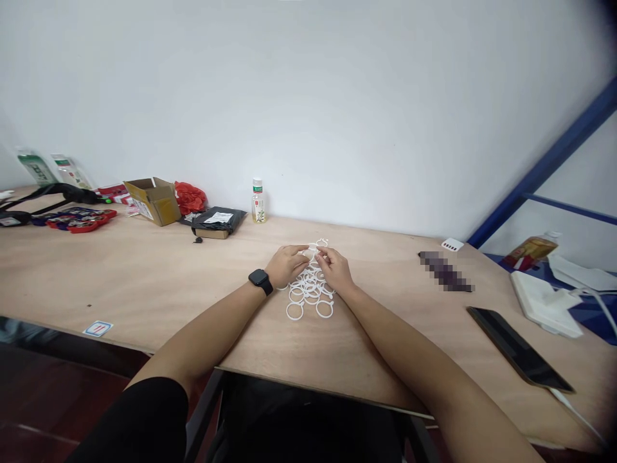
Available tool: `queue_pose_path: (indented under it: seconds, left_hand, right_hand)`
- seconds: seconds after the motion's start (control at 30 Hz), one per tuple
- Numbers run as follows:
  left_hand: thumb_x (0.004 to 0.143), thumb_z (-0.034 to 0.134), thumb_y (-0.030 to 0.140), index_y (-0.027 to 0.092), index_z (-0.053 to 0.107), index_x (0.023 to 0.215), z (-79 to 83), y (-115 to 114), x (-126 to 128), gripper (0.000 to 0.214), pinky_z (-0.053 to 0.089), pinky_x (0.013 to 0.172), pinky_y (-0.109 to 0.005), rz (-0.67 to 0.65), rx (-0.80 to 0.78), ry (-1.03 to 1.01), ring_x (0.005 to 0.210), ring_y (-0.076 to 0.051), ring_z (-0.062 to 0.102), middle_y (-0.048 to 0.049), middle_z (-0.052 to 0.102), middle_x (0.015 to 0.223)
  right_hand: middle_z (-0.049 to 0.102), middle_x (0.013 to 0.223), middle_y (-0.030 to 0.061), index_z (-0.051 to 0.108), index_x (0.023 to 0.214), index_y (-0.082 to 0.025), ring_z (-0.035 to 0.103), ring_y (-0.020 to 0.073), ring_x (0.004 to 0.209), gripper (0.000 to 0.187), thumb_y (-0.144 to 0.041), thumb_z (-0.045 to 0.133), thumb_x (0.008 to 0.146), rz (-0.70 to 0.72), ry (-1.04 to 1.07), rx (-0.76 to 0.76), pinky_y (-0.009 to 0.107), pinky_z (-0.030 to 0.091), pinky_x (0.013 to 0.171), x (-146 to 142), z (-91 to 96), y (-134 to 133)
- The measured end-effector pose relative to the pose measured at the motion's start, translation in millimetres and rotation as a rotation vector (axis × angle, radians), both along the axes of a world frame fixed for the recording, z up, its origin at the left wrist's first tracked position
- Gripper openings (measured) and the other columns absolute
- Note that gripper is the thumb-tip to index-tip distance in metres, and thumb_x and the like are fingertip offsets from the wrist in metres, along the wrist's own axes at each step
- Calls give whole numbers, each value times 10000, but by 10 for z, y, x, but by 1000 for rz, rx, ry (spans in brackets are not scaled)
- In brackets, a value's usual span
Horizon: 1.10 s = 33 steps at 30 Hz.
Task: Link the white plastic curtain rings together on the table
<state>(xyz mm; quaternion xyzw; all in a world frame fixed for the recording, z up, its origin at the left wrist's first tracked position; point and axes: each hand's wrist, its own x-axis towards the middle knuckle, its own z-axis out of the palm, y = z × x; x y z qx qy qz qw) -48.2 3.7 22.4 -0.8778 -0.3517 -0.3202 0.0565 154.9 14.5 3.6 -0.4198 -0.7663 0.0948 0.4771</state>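
Several white plastic rings point(295, 311), some with a small tab on the rim, lie in an overlapping cluster on the wooden table. My left hand point(285, 265), with a black watch on its wrist, is over the cluster's far left side. Its fingers are closed at a white ring near the far end. Facing it, my right hand point(336, 269) pinches the same part between thumb and fingertips. A wavy white piece point(322, 242) sticks out just beyond the fingertips. The fingers partly hide the rings between my hands, so their exact joining cannot be made out.
Along the wall are a small bottle point(259, 204), a black parcel point(219, 220) and an open cardboard box point(154, 200). To the right lie a phone point(520, 347), a white charger point(544, 302) and a blurred-out dark object point(446, 271). A blue metal frame point(544, 161) rises beyond.
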Motion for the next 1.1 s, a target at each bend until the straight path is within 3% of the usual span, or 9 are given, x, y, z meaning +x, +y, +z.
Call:
queue_pose_path:
  seconds: [0.17, 0.33, 0.57, 1.1]
  left_hand:
    - [925, 529, 363, 231, 684, 986, -14, 5, -15, 213, 441, 987, -402, -33, -19, 15, 1165, -221, 567, -82, 593, 1298]
    - [935, 520, 402, 204, 626, 1113, -11, 15, -5, 286, 438, 992, -386, 20, -55, -85, 1111, -206, 603, -88, 666, 1180]
    - [941, 526, 358, 208, 664, 1012, -16, 35, -1, 216, 447, 966, -400, -26, 38, -149, 1063, -213, 639, -60, 726, 1024]
    - [902, 549, 252, 190, 677, 966, -22, 34, 25, 156, 496, 913, -402, -126, 111, -168, 1013, -212, 636, -67, 727, 980]
  right_hand:
    - [692, 925, 56, 658, 991, -207, 625, 182, 758, 200, -325, 515, 918, 19, -18, 15, 306, 496, 725, -13, 27, -28]
    - [682, 913, 53, 648, 992, -212, 629, 179, 756, 180, -305, 508, 928, 71, -86, 55, 301, 493, 723, -37, 48, -82]
    - [679, 922, 45, 634, 985, -222, 630, 179, 794, 151, -283, 500, 948, 131, -111, 115, 299, 485, 741, -42, 46, -96]
    - [661, 889, 46, 610, 943, -219, 609, 182, 796, 151, -300, 483, 957, 175, -127, 83, 303, 465, 720, -28, 65, -94]
